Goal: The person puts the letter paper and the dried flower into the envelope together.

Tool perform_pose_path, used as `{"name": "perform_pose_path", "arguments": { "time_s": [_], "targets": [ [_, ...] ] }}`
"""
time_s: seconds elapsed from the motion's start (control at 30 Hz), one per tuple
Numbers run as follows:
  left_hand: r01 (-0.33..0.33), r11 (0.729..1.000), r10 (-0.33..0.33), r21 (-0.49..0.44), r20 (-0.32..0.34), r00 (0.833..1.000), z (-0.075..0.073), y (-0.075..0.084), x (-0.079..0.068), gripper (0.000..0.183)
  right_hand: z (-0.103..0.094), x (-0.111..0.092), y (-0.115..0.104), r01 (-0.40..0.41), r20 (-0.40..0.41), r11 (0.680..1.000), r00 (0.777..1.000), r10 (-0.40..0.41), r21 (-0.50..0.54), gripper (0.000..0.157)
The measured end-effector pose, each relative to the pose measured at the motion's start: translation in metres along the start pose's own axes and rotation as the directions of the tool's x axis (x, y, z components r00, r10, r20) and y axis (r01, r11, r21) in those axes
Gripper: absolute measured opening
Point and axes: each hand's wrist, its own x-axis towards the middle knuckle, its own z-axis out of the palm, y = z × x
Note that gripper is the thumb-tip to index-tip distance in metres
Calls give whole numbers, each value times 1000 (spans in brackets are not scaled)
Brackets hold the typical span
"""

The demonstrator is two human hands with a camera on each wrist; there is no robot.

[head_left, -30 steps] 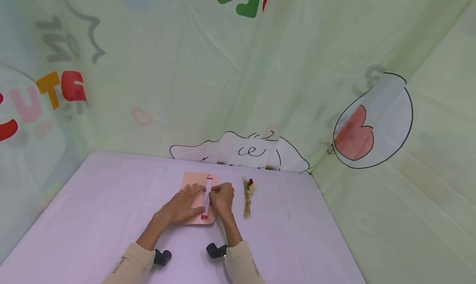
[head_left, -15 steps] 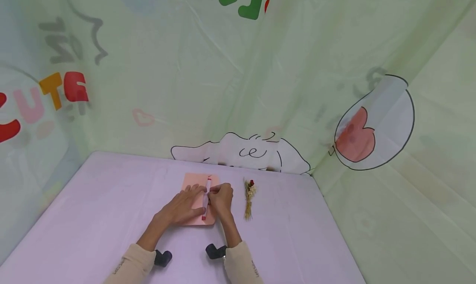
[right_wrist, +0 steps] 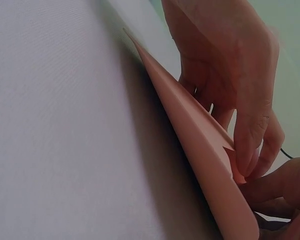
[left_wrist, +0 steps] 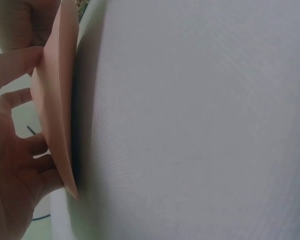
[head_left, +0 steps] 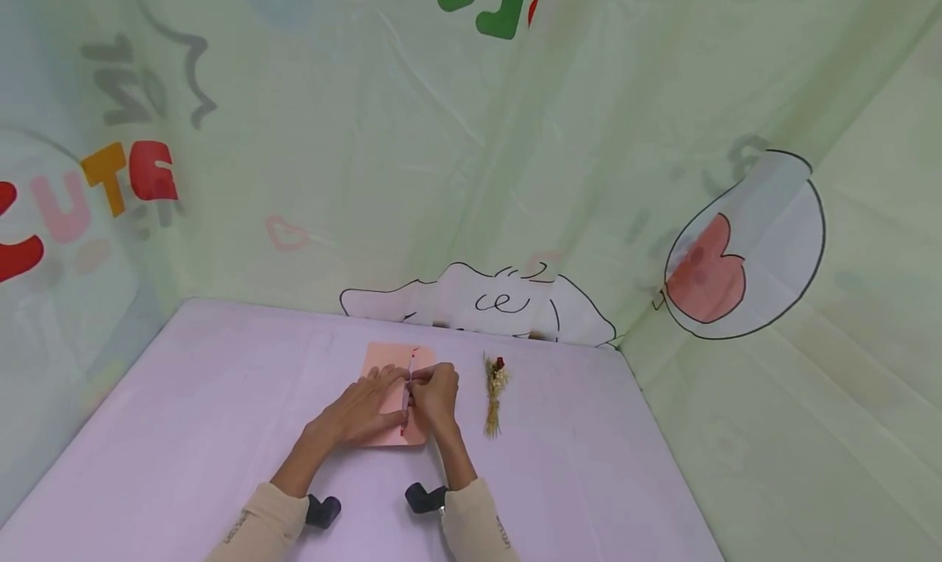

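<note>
A pink envelope (head_left: 381, 356) lies on the table under both hands. Along it runs a thin pale strip with red ends (head_left: 405, 411). My left hand (head_left: 361, 406) rests on the envelope's left part, fingers spread and straight, thumb near the strip. In the right wrist view the left hand (right_wrist: 225, 70) presses at the envelope's folded edge (right_wrist: 190, 130). My right hand (head_left: 436, 394), on the other side, has its fingers curled and pinches the envelope at the strip; the exact contact is partly hidden. The left wrist view shows the envelope (left_wrist: 55, 100) slightly raised off the cloth.
A small bunch of dried flowers (head_left: 495, 394) with one red bloom lies right of the envelope. The table (head_left: 221, 398) has a pale lilac cover and meets printed curtains (head_left: 412, 153) at the back and sides. Black wrist mounts (head_left: 322, 510) hang by the sleeves.
The pale strip between my hands has narrowed from a broad band to a thin line. My right hand has shifted slightly left, while my left hand stays in place.
</note>
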Motion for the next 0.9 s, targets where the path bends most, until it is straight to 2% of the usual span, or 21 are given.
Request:
{"name": "perform_pose_path", "arguments": {
  "time_s": [0.07,0.1,0.23,0.33,0.47,0.6,0.9],
  "targets": [
    [-2,1000,2,-1,-1,1000,-1,1,0,70,4,3,8,49,-5,999,999,-49,2,9],
    [-6,1000,6,-2,-2,1000,-1,1,0,70,2,3,4,31,3,1000,1000,-31,4,11],
    [-23,1000,23,-12,-2,1000,-1,2,0,68,17,17,32,12,-2,1000,1000,-13,-18,14],
    [-30,999,30,-16,0,1000,-1,3,-1,68,24,25,47,-37,8,998,999,37,-41,13],
    [-22,1000,22,-9,3,1000,-1,3,-1,70,29,30,56,-17,11,999,1000,17,-50,13],
    [-8,1000,8,-6,8,1000,-1,3,-1,71,30,31,57,16,4,999,1000,-16,-40,13],
    [-4,1000,4,7,2,1000,-1,3,-1,70,27,25,44,14,13,999,1000,-14,-44,14]
  ]
}}
